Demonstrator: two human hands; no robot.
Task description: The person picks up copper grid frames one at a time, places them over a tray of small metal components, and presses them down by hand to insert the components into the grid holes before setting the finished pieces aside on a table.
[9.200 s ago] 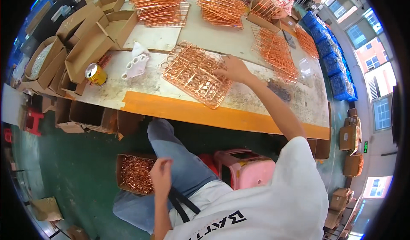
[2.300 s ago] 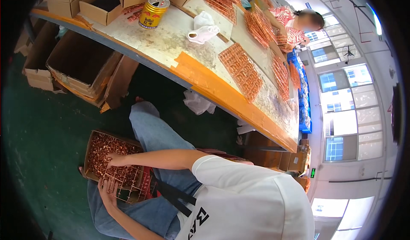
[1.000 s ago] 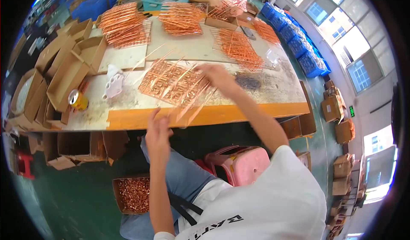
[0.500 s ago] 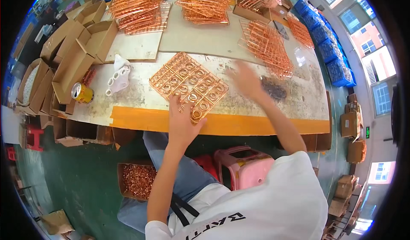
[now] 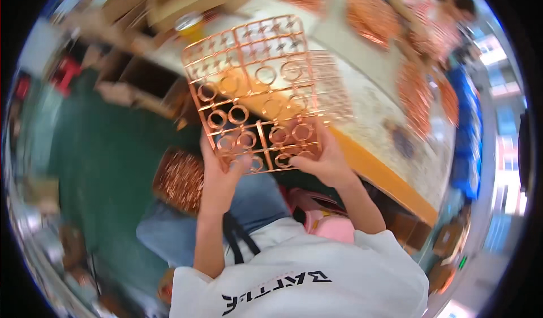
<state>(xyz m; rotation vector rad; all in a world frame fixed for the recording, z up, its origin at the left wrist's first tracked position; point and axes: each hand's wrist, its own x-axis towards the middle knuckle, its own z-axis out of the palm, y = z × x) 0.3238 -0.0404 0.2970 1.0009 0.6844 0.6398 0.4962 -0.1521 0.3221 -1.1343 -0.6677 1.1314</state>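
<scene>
A copper-coloured sprue frame (image 5: 261, 121) with several rings and small parts is held up in front of me, above the table's near edge and my lap. My left hand (image 5: 222, 174) grips its lower left corner, and my right hand (image 5: 328, 159) its lower right corner, thumbs on the near face. Fingers behind the frame show only in part through its gaps. On my lap, to the left, a cardboard box (image 5: 164, 174) holds many small copper-coloured pieces (image 5: 182, 179).
The worktable (image 5: 396, 168) has an orange front strip (image 5: 367, 162). Copper-coloured frame stacks (image 5: 416, 94) lie on its far right, where another person (image 5: 438, 27) sits. Cardboard boxes (image 5: 186, 4) and a yellow can (image 5: 191, 28) stand at the back left. A pink stool (image 5: 331, 230) is beside me.
The frame has been lifted off the tabletop toward me and turned more upright. My right hand has come from the right to take hold of it too. My view has swung left.
</scene>
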